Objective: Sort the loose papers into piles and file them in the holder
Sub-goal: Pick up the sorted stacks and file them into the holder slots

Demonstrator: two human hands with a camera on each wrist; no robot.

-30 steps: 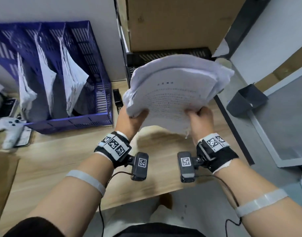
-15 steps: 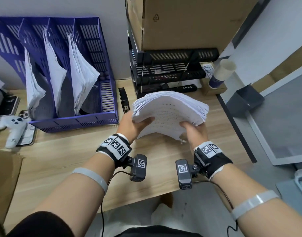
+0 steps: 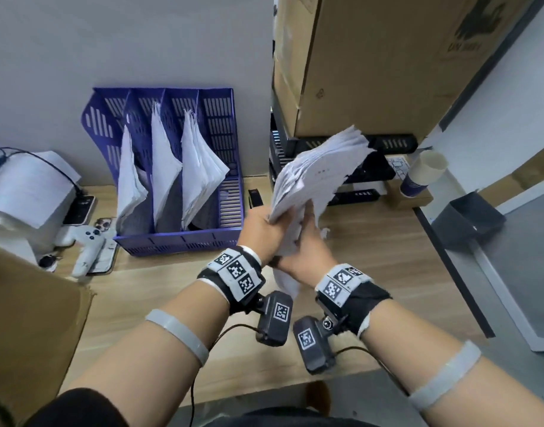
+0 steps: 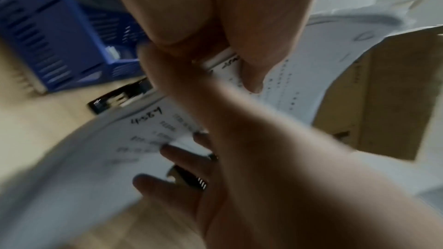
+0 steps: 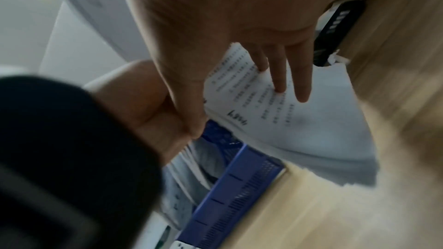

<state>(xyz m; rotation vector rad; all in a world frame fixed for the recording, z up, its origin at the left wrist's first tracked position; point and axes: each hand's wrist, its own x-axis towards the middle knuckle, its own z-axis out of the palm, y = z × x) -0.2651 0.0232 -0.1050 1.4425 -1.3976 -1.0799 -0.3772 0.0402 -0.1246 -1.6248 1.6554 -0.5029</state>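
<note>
I hold a thick stack of white printed papers (image 3: 323, 174) tilted up on edge above the wooden desk, just right of the blue file holder (image 3: 178, 238). My left hand (image 3: 261, 229) pinches the stack's lower edge between thumb and fingers (image 4: 251, 75). My right hand (image 3: 304, 245) lies close beside it, with straight fingers (image 5: 280, 75) pressed flat on the stack's (image 5: 275, 120) underside. Three of the holder's slots hold leaning paper piles (image 3: 200, 177). Its rightmost slot (image 3: 230, 204) holds no paper. The wrist views are blurred.
A big cardboard box (image 3: 372, 72) sits on stacked black trays (image 3: 369, 174) behind the papers. A paper cup (image 3: 421, 174) stands to their right and a black stapler (image 3: 255, 197) beside the holder. At the left lie a game controller (image 3: 86, 245), phones, white sheets (image 3: 27, 186) and a cardboard box (image 3: 27, 318).
The stack went from lying fairly flat between both hands to tilted on edge. My hands came together at its lower edge, and my right hand changed from gripping to flat fingers.
</note>
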